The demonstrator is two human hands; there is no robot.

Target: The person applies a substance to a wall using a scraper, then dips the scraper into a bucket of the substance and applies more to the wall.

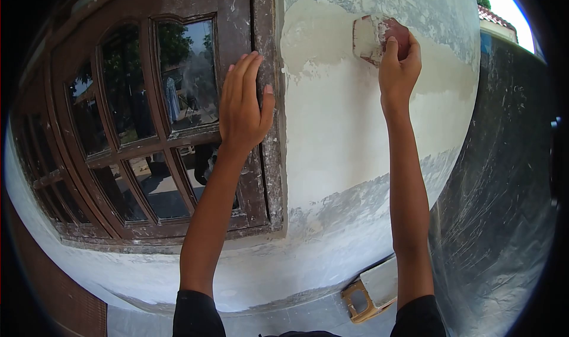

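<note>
Wall [338, 135] fills the centre: pale skim coat over most of it, grey bare patches at the top and along the bottom. Brown wooden window frame [252, 189] sits on the left, touching the wall edge, its paint worn. The glass panes [184, 70] reflect trees. A dark grey surface [504, 189] runs down the right side.

Low down, just beside the right forearm, lies a small tray [370, 292] with pale filler on it, well below both hands.

Left hand [240, 109] lies flat on the frame's right stile, fingers together and straight, thumb out, grip not closed and holding nothing.

Right hand [398, 64] is raised high on the wall, its grip clamped on the scraper [367, 38]. The blade lies flat against the plaster and sticks out to the left of the fist. Its long axis runs roughly sideways, pointing toward the window. The blade edge stands near upright, at the boundary between skim and bare grey. The right hand is on the tool, and the left hand is well apart, lower left.
</note>
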